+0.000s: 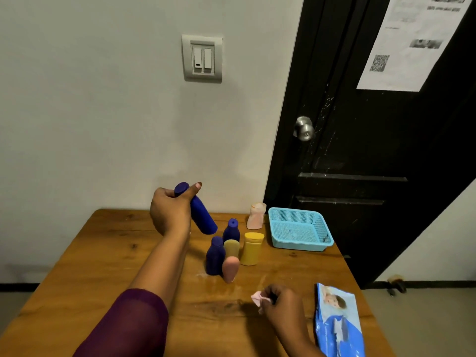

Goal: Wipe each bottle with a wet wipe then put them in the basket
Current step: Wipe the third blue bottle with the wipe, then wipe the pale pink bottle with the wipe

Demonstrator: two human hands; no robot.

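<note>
Head: wipe (255,298) mostly within right hand (280,304).

Paper notice (412,39) on door (373,140): top cut by upper edge; print blurred, unreadable.
Wipe pack (338,323): lower end cut by bottom edge.
Blue bottle (203,215): upper body hidden under left hand (171,210).
Wipe (257,298): mostly hidden inside right hand (282,305).
Short yellow bottle (231,248): lower part hidden behind pink bottle (230,267).
Floor object (396,283) by door: too blurred to identify.

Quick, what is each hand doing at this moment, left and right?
Left hand: grips the blue bottle near its cap, lifted above the table.
Right hand: pinches the pink wet wipe, low over the table.
</note>
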